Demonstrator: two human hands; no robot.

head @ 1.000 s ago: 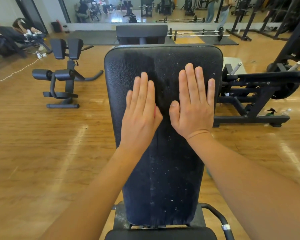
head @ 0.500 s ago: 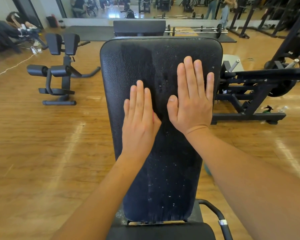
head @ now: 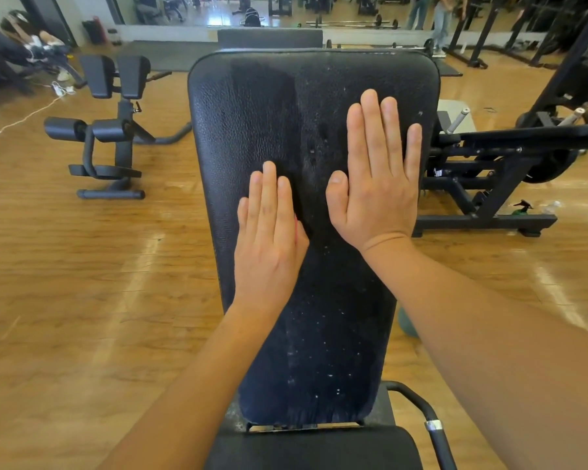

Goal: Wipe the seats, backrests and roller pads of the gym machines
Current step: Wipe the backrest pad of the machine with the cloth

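A long black padded backrest [head: 319,327] of a bench runs up the middle of the view, its leather cracked and flecked with white specks. Both of my palms lie flat on it with straight fingers. My left hand [head: 269,232] rests on the pad's left half, and a sliver of something red shows under its thumb side. Higher up, my right hand [head: 377,178] presses on the right half. The bench's black seat [head: 313,449] fills the bottom edge.
A black roller-pad machine [head: 106,130] stands on the wooden floor at left. A dark steel frame [head: 482,184] with a green spray bottle [head: 521,207] beside it is at right. A curved metal handle [head: 425,418] sticks out by the seat. People and a mirror are at the back.
My left hand has slid down the backrest toward me while the right hand stays higher up. The view has moved closer to the pad.
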